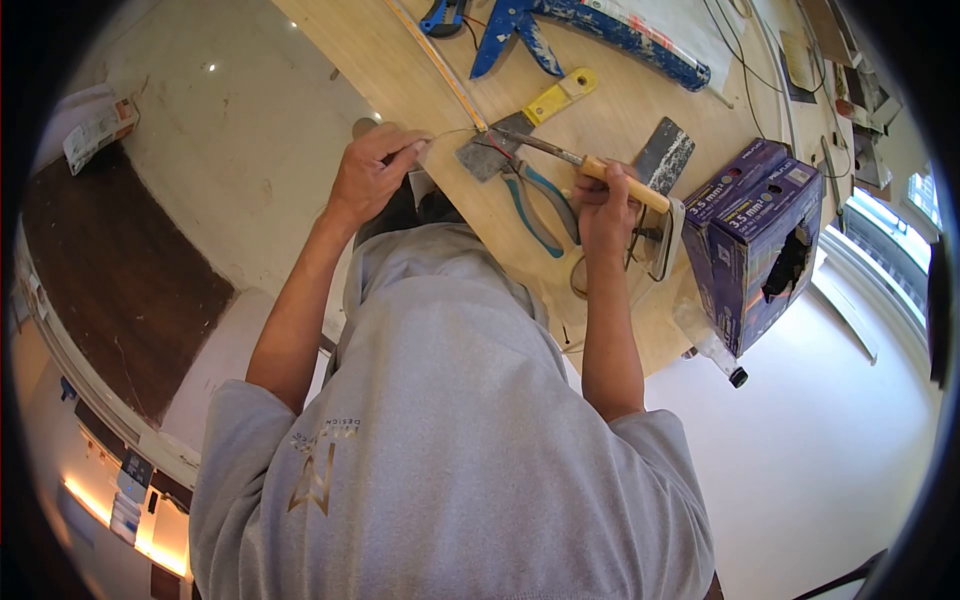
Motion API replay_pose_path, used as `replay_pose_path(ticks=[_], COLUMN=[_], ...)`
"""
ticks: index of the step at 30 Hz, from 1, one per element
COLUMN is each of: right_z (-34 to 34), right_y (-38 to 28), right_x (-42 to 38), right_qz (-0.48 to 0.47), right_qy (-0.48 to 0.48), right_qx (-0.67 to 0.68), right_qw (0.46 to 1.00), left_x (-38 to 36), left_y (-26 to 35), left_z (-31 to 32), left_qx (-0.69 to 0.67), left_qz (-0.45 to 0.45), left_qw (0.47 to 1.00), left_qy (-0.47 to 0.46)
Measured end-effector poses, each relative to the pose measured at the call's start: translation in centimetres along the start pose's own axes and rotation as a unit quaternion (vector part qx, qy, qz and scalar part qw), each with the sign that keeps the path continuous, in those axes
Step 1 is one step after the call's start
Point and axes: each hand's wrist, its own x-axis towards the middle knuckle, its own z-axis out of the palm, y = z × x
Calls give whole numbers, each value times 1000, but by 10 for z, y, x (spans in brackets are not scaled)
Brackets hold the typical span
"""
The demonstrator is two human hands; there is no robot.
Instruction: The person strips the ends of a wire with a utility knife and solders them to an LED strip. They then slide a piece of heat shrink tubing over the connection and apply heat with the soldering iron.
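Note:
My right hand grips the wooden handle of a soldering iron, whose metal tip points left toward thin red wires lying over a putty knife with a yellow handle. My left hand pinches a thin wire at the edge of the wooden workbench, its fingers closed on it. Blue-handled pliers lie on the bench between my hands, just left of my right hand.
A purple cardboard box marked 3.5 mm stands to the right. A blue caulking gun lies at the back, a second scraper behind my right hand. Cables run across the far bench. My grey shirt fills the foreground.

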Motion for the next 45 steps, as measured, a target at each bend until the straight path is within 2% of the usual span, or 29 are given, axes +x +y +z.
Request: replay_pose_path(ticks=[14, 24, 39, 45], right_z=[1, 1, 1, 3], right_y=[-1, -2, 0, 1], right_x=[1, 0, 1, 2], right_qz=[-4, 9, -3, -12], right_qy=[-26, -9, -27, -35], right_qx=[0, -7, -14, -8], right_qw=[1000, 1000, 1000, 999], left_x=[0, 1, 2, 3], left_y=[-2, -3, -3, -2], left_z=[-2, -4, -2, 2], left_qx=[-4, 30, 5, -6], left_qz=[-8, -6, -11, -1], left_qw=[1000, 999, 1000, 1000], left_qy=[-15, -28, -17, 13])
